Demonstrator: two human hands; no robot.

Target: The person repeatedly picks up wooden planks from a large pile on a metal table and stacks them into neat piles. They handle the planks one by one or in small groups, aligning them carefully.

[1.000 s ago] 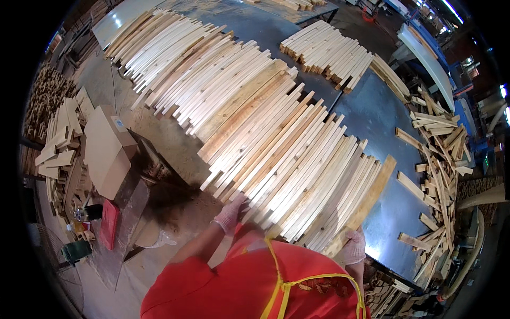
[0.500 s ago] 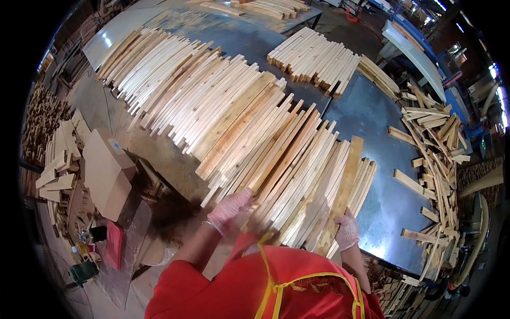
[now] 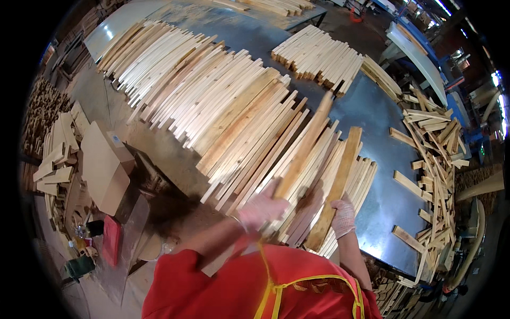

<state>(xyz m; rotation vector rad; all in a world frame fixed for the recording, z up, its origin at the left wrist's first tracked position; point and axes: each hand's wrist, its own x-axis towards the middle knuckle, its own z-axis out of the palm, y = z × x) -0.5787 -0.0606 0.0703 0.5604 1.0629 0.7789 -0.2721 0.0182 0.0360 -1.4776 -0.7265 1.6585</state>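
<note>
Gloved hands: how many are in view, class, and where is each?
2: left hand, holding a blurred board; right hand, holding another board farther right. No others show.

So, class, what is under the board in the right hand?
Pale wooden strips, lying side by side, show along both edges of the board in the right hand; whatever lies directly beneath it is covered.

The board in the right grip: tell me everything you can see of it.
The board is long and flat, apparently solid yellowish-brown wood, darker and wider than most strips near it. It slants across above them, far end leaning right, near end toward the wearer. The right grip has its right edge, below the middle. Whether it rests on the strips is unclear.
</note>
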